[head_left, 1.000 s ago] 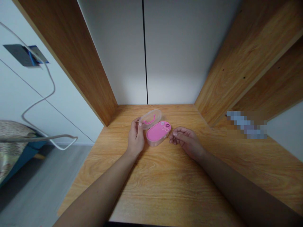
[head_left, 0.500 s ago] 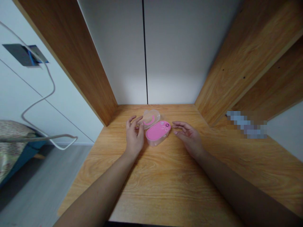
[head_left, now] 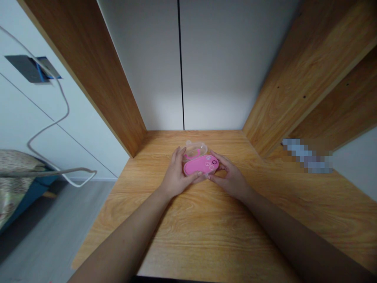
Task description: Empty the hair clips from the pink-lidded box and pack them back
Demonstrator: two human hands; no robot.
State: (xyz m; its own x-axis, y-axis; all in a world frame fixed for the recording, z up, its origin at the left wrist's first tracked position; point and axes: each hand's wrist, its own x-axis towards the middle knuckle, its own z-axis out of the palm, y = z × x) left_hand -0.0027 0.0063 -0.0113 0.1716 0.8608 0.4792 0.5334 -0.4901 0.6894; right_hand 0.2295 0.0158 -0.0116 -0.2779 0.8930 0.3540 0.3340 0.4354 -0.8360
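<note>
In the head view, I had the left hand [head_left: 177, 173] and right hand [head_left: 231, 177] at opposite ends of an oval plastic box [head_left: 199, 165], centre of the frame, on or just above the wooden surface [head_left: 191, 228]. Their fingers pinched its sides. I judged light, even pressure best for a steady hold. Its top was pink with ring motifs; the clear lid [head_left: 194, 147] stood open behind.

One pink-topped case [head_left: 198, 164] — one clear lid [head_left: 193, 149], one pink handle [head_left: 198, 153] — one wooden tabletop [head_left: 200, 228]
</note>
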